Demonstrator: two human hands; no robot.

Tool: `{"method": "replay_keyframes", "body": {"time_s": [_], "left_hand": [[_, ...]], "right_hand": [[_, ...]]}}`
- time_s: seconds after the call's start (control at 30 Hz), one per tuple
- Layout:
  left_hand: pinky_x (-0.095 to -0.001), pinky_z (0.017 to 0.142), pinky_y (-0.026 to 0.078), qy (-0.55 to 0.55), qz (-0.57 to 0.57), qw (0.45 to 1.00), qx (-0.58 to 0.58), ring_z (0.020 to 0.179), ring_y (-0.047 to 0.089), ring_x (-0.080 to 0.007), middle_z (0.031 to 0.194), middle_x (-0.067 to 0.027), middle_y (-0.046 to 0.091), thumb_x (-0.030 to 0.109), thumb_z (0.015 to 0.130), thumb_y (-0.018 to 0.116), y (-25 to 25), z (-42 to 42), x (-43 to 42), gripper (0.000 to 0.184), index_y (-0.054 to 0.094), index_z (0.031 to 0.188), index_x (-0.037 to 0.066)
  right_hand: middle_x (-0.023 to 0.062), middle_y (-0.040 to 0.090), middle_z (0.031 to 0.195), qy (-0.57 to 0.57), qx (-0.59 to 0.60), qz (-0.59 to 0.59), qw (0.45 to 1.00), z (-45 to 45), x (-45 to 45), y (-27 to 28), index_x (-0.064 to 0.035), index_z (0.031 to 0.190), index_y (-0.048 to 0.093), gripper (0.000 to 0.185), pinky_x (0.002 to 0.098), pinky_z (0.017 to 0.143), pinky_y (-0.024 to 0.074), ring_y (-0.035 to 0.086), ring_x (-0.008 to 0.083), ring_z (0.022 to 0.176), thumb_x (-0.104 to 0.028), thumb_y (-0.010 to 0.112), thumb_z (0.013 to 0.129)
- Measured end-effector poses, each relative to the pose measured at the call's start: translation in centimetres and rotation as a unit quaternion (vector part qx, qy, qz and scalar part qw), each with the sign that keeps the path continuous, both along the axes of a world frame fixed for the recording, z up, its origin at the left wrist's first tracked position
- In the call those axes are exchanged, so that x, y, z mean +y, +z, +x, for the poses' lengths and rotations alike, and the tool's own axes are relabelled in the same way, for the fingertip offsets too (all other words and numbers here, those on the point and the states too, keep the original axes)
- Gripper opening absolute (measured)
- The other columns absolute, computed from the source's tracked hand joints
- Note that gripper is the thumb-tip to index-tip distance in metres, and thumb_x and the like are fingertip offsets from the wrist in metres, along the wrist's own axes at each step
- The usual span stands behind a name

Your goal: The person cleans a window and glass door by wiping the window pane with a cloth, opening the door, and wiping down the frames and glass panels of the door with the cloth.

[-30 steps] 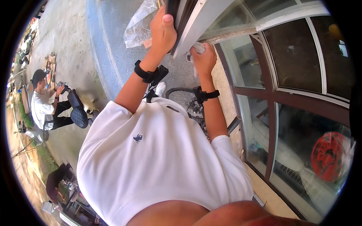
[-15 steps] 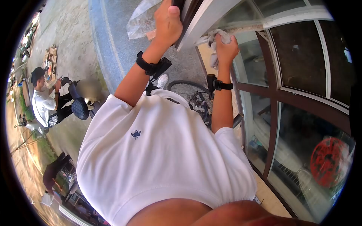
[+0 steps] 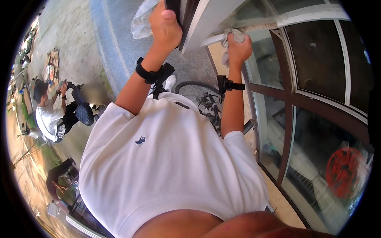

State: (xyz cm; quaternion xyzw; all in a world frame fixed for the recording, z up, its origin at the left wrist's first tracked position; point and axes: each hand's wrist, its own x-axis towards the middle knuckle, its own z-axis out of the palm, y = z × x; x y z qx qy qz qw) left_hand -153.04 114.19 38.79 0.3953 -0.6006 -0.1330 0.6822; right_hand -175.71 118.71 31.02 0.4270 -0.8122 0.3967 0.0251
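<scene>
My left hand (image 3: pixel 166 33) is closed round the dark outer edge (image 3: pixel 174 8) of an opened window sash, with its thumb on the near side. The fingers behind the edge are partly hidden. Beside it runs the sash's white frame (image 3: pixel 210 22). My right hand (image 3: pixel 240 50) grips a crumpled greyish-white cloth (image 3: pixel 235 35) close to the white window frame, below the sash glass. A loose end of the cloth hangs below the fingers. Both wrists carry black straps with small devices.
A bicycle (image 3: pixel 188 85) stands close below my arms. Brown-framed glass panes (image 3: pixel 274 119) fill the right side, with a red round fan-like shape (image 3: pixel 344 172) in one. Clear plastic (image 3: pixel 141 20) lies at upper left. A person (image 3: pixel 49 115) sits beside a scooter (image 3: pixel 84 113); another person (image 3: pixel 55 180) bends farther down.
My left hand and the sash edge have shifted a little to the left. My right hand stays near the frame with the cloth, which has bunched slightly differently. The seated person's head has turned.
</scene>
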Motion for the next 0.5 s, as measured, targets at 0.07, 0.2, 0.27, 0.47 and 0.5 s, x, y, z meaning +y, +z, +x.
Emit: {"method": "replay_keyframes", "body": {"time_s": [0.07,0.2,0.27,0.47,0.5], "left_hand": [[-0.0297,0.052,0.034,0.000,-0.021,1.000,0.014,0.057,0.044,-0.0119,0.065,-0.0020,0.053,0.053,0.103,0.025,0.1,0.2,-0.2,0.066,0.060,0.095,-0.003],[-0.0283,0.056,0.039,-0.034,-0.062,0.997,0.034,0.063,0.050,-0.0114,0.075,-0.0026,0.060,0.049,0.104,0.025,0.0,-0.4,-0.6,0.064,0.061,0.101,-0.004],[-0.0292,0.056,0.038,-0.016,-0.062,0.997,0.033,0.063,0.050,-0.0120,0.072,-0.0036,0.059,0.047,0.104,0.024,-0.5,-0.3,-0.9,0.062,0.060,0.095,-0.003],[-0.0293,0.055,0.036,-0.009,-0.028,1.000,-0.009,0.060,0.047,-0.0125,0.069,-0.0040,0.056,0.048,0.104,0.024,-1.0,0.7,-0.7,0.062,0.056,0.087,-0.003],[-0.0293,0.054,0.035,0.008,-0.020,0.999,-0.037,0.060,0.046,-0.0123,0.068,-0.0039,0.055,0.049,0.104,0.022,-2.8,1.8,-1.1,0.063,0.051,0.081,-0.002]], "right_hand": [[0.0174,0.068,0.090,-0.024,-0.013,0.019,0.999,-2.4,-1.5,0.7,-0.0011,0.086,0.064,0.041,0.0464,0.073,0.0513,0.065,0.0399,0.085,-0.034,0.077,0.064],[0.0197,0.069,0.087,0.056,-0.045,0.054,0.996,-3.2,-0.5,0.8,-0.0001,0.088,0.066,0.044,0.0451,0.073,0.0520,0.066,0.0409,0.083,-0.036,0.078,0.065],[0.0197,0.070,0.086,0.135,-0.132,0.036,0.981,-1.1,1.0,1.4,-0.0008,0.089,0.067,0.046,0.0438,0.073,0.0523,0.066,0.0408,0.082,-0.038,0.080,0.065],[0.0173,0.070,0.083,0.161,-0.125,0.072,0.976,6.3,3.4,1.0,-0.0032,0.086,0.067,0.043,0.0434,0.071,0.0524,0.067,0.0385,0.079,-0.038,0.080,0.064],[0.0171,0.070,0.082,0.143,-0.080,0.094,0.982,6.0,3.3,1.5,-0.0037,0.086,0.067,0.042,0.0434,0.070,0.0525,0.067,0.0380,0.079,-0.038,0.079,0.065]]}}
